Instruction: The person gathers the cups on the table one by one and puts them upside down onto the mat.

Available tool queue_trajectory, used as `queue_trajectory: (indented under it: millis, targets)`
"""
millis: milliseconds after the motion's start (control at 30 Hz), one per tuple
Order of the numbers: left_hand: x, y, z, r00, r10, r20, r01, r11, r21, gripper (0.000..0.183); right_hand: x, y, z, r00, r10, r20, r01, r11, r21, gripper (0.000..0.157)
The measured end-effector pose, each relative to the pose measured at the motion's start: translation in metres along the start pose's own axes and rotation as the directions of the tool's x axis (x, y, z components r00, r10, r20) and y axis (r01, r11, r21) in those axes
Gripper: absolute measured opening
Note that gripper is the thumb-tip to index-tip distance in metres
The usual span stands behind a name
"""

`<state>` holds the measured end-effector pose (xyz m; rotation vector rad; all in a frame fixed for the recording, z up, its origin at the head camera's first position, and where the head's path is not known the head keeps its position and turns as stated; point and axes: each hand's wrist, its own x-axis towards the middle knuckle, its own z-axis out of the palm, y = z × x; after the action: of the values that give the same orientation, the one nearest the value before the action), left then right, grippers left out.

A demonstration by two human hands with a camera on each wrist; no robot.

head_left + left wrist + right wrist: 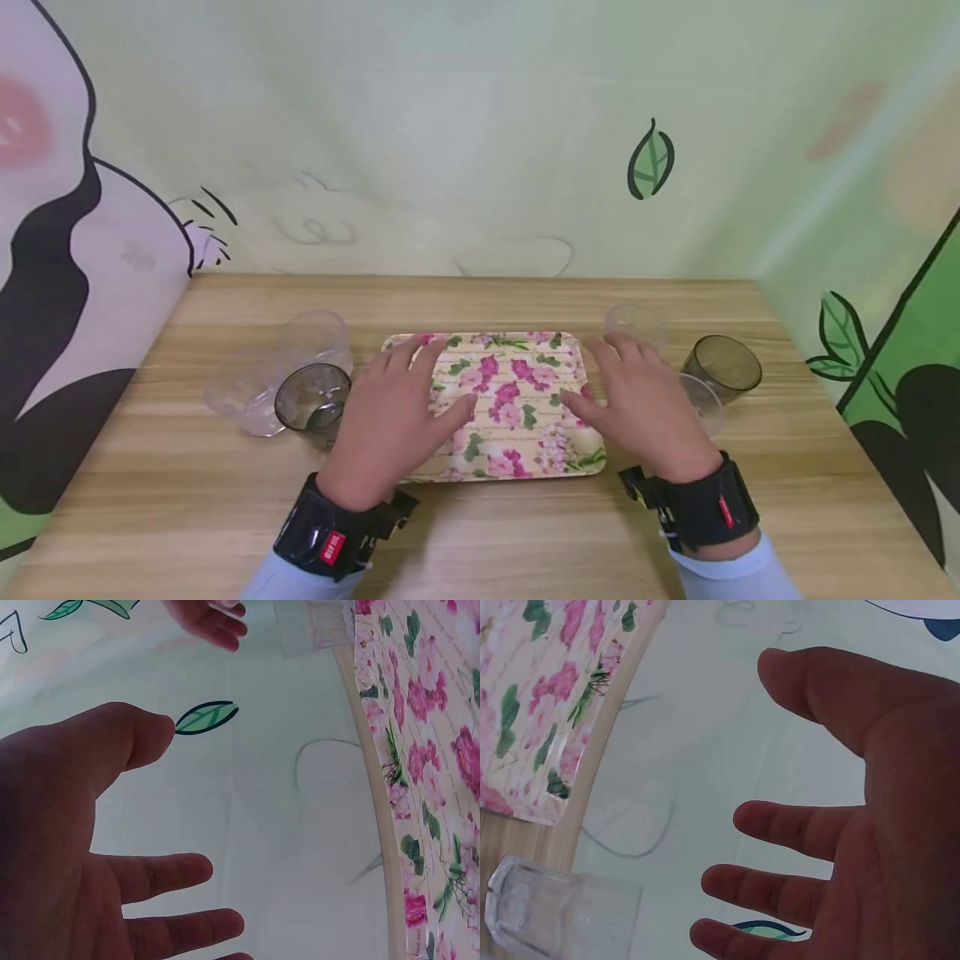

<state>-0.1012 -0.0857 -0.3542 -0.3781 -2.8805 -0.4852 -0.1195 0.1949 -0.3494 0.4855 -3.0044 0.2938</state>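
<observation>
A rectangular tray with pink flowers and green leaves (pixel 506 408) lies flat on the table in the head view. My left hand (pixel 397 417) is over the tray's left edge, thumb and fingers spread and nothing held. Over the right edge, my right hand (pixel 648 400) also has its fingers apart and holds nothing. A dark tumbler (pixel 311 400) stands just left of my left hand, partly hidden by it. Close behind my right hand is a clear cup (pixel 705 404), partly covered. In the right wrist view, a clear faceted cup (pixel 562 911) appears below the tray's corner.
Two more clear cups, one nearer (pixel 251 396) and one farther back (pixel 318 333), stand at the left. Another clear cup (pixel 636 323) is behind my right hand, with a dark tumbler (pixel 722 367) farther right. A printed backdrop (pixel 480 167) rises behind the wooden table (pixel 525 542).
</observation>
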Motion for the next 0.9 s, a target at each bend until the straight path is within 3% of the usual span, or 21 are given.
queue_trajectory:
  millis: [400, 900]
  targets:
    - [0.0, -0.002, 0.0, 1.0, -0.001, -0.016, 0.001, 1.0, -0.004, 0.077, -0.009, 0.015, -0.003, 1.0, -0.002, 0.011, 0.002, 1.0, 0.024, 0.076]
    - [-0.001, 0.0, 0.002, 1.0, 0.021, -0.017, -0.021, 1.0, -0.017, 0.076, -0.021, 0.039, -0.009, 0.997, 0.061, 0.039, -0.061, 0.998, -0.014, 0.075]
